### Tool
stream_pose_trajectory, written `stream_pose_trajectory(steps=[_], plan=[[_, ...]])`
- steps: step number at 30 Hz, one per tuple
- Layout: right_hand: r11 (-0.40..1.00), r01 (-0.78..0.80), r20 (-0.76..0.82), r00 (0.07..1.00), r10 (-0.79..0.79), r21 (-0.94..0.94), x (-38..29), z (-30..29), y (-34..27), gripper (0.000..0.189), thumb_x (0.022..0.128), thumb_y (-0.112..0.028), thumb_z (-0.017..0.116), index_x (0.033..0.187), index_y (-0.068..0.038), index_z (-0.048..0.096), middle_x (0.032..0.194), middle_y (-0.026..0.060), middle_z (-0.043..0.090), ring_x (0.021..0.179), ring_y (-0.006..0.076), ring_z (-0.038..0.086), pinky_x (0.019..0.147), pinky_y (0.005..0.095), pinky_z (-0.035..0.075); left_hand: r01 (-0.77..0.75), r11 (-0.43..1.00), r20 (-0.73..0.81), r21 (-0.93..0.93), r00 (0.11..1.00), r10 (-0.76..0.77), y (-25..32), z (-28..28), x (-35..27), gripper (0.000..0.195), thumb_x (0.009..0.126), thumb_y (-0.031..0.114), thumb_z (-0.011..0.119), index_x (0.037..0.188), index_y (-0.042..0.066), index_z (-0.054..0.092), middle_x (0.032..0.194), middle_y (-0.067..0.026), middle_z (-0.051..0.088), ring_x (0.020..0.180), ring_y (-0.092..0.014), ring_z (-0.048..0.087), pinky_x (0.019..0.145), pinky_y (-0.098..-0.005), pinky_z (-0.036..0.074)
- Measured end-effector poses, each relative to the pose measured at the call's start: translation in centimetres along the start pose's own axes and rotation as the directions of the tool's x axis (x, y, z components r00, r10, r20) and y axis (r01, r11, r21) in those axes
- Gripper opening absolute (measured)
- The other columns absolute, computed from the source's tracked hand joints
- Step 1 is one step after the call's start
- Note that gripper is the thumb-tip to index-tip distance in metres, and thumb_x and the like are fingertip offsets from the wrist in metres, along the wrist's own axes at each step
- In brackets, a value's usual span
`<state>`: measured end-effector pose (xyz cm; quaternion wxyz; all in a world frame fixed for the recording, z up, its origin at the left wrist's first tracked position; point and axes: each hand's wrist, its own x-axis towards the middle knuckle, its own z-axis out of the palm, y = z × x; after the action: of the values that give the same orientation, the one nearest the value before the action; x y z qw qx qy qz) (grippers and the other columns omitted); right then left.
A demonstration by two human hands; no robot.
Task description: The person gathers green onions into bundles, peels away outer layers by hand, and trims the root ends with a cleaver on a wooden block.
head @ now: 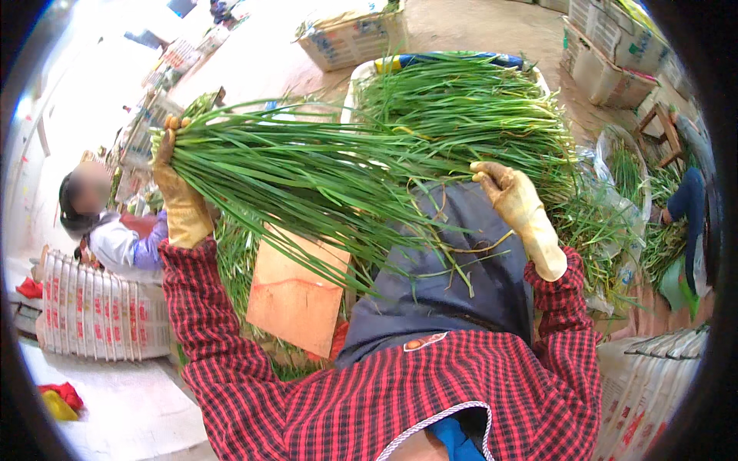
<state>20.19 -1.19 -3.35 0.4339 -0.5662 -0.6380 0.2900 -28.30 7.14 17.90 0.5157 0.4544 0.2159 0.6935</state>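
Note:
My left hand (183, 190), in a dirty pale yellow glove, is closed round the stalk ends of a large bunch of long green leaves (300, 173), likely garlic chives. The leaves fan out to the right, over a dark apron (438, 276) on my lap. My right hand (513, 201), in a matching glove, is raised beside the leaf tips with its fingers bent; whether it pinches a thin leaf there I cannot tell. Beyond my lap a white tub (349, 104) holds a thick heap of the same greens (461, 109). Loose leaves hang over the apron.
A flat orange-brown board (300, 288) lies left of my lap. More greens and a clear plastic bag (620, 201) are at the right. Crates (351, 43) stand beyond the tub and at the upper right (605, 75). Another person (124, 242) sits at the left, behind a white crate (104, 311).

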Motion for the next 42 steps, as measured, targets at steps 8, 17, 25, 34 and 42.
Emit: stream_pose_trajectory(steps=[8,17,25,34,42], plan=[[0.991,-0.123,0.147,0.982,0.114,0.052,-0.6,-1.2,-0.6,0.023,0.095,-0.011,0.058,0.115,-0.002,0.064,0.098,0.0101,0.071,0.09,0.0146,0.068,0.08,0.0249,0.052,0.265,0.951,0.066,0.162,0.958,-0.278,8.2,-2.4,-5.8,0.035,0.087,0.011,0.062,0.12,-0.001,0.053,0.102,-0.0084,0.064,0.096,-0.024,0.063,0.095,-0.0457,0.05],[0.989,0.136,0.253,0.96,-0.12,-0.049,-0.1,3.4,-5.2,0.025,0.094,-0.008,0.059,0.116,0.002,0.062,0.106,0.0105,0.07,0.095,0.0151,0.065,0.086,0.0253,0.049,-0.034,-0.096,-0.013,0.995,0.893,-0.45,3.6,-0.8,-15.3,0.025,0.076,0.009,0.07,0.1,0.002,0.065,0.091,-0.0095,0.067,0.082,-0.02,0.066,0.071,-0.0308,0.054],[0.962,-0.258,0.549,0.818,0.171,0.085,-4.0,8.0,-9.5,0.025,0.096,-0.011,0.057,0.117,0.0,0.063,0.1,0.0088,0.07,0.085,0.0115,0.064,0.08,0.0234,0.05,-0.37,0.112,0.377,0.922,0.795,-0.475,-12.2,11.6,-29.0,0.011,0.074,0.02,0.057,0.073,0.009,0.059,0.071,-0.0076,0.062,0.068,-0.023,0.061,0.069,-0.0351,0.05],[0.232,-0.97,0.942,0.147,0.301,0.077,-6.2,12.6,-15.8,0.065,0.095,-0.051,0.049,0.132,0.003,0.049,0.114,0.0135,0.064,0.101,0.0196,0.061,0.092,0.0322,0.046,-0.605,0.104,0.603,0.79,0.733,-0.314,-18.4,12.4,-31.6,0.022,0.072,0.023,0.06,0.08,0.004,0.064,0.073,-0.0116,0.063,0.072,-0.027,0.061,0.071,-0.0399,0.048],[0.467,-0.857,0.909,0.352,0.222,0.218,-5.1,15.2,-10.3,0.048,0.081,-0.011,0.071,0.124,0.003,0.054,0.11,0.0106,0.066,0.094,0.019,0.064,0.087,0.0323,0.05,-0.703,0.224,0.698,0.675,0.51,-0.503,-22.7,10.6,-34.3,0.017,0.073,0.023,0.061,0.075,0.006,0.067,0.072,-0.012,0.062,0.07,-0.029,0.061,0.062,-0.0396,0.046]])
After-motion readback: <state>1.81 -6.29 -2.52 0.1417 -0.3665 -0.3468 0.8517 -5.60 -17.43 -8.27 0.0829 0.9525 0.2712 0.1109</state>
